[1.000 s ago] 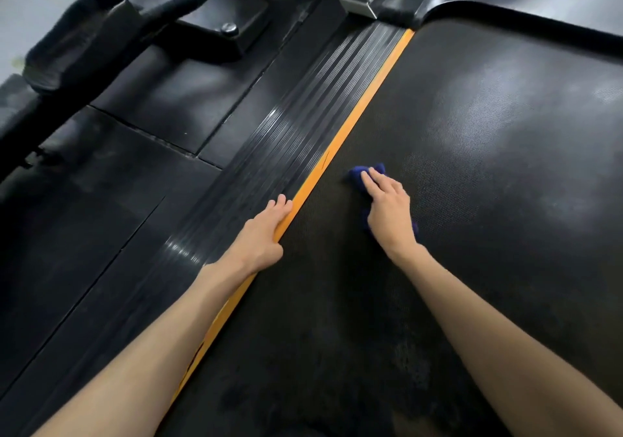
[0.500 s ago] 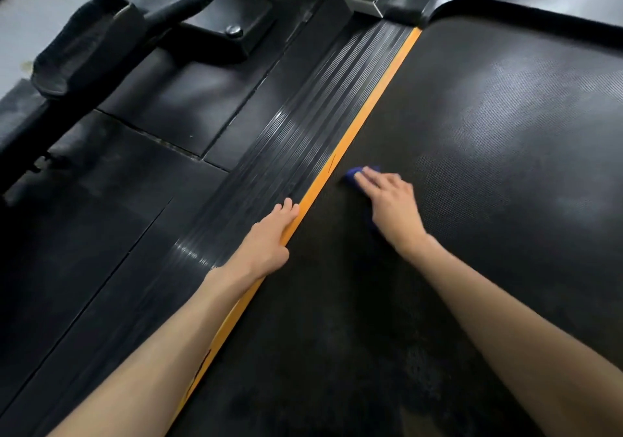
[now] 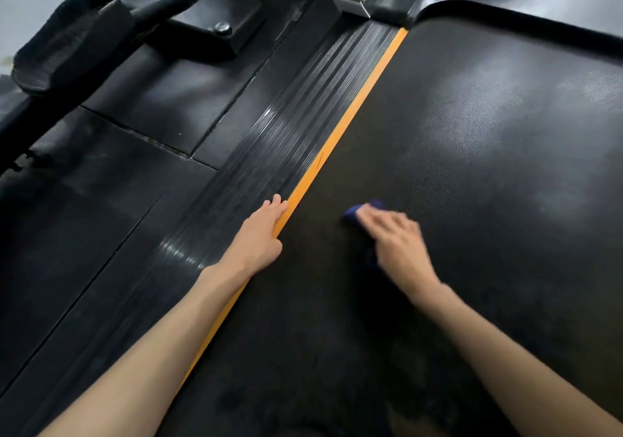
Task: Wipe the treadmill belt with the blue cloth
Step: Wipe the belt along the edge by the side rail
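Treadmill belt (image 3: 472, 166): black, textured, fills the right half of the frame.
Blue cloth (image 3: 352, 215): mid-frame on the belt, near its left border. It lies under the right hand (image 3: 397, 244), and one corner shows beyond the fingertips (image 3: 367, 215).
Right hand: blurred; fingers appear stretched flat on the cloth, not curled.
Left hand (image 3: 259, 237): fingers straight and together, resting on the ribbed side rail (image 3: 286, 133) and the orange strip (image 3: 357, 106).
Black floor mats (image 3: 151, 99): left of the frame.
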